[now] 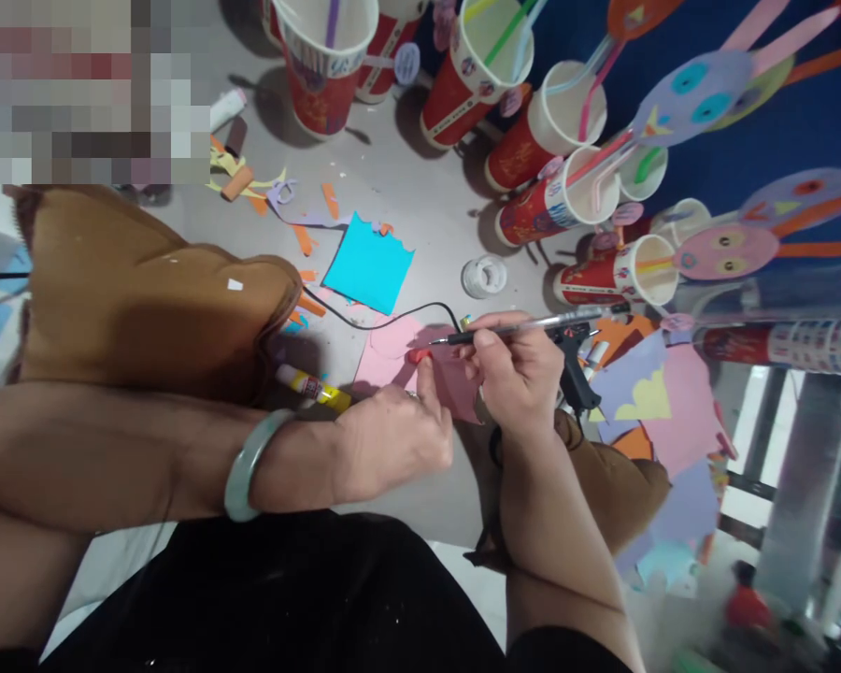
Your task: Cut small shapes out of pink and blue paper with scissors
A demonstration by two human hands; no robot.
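My right hand [522, 369] grips a slim clear-barrelled pen [553, 319], its tip beside a small red piece [416, 356] on a pink sheet of paper [378, 367]. With the index finger stretched and the others curled, my left hand [396, 437] presses the edge of that red piece against the sheet. A rounded pencil outline shows on the paper's far part. Close to my left hand lies a glue stick [313, 388] with a yellow label. Just right of my right hand is a black glue gun [576, 369], partly covered.
Red paper cups [455, 103] with straws and paper animal faces [693, 98] line the far side. A turquoise sheet [370, 264], a small white jar [484, 277] and paper scraps lie mid-table. Brown cushions [147, 290] flank my arms; coloured sheets [679, 411] pile at right. A black cable crosses the table.
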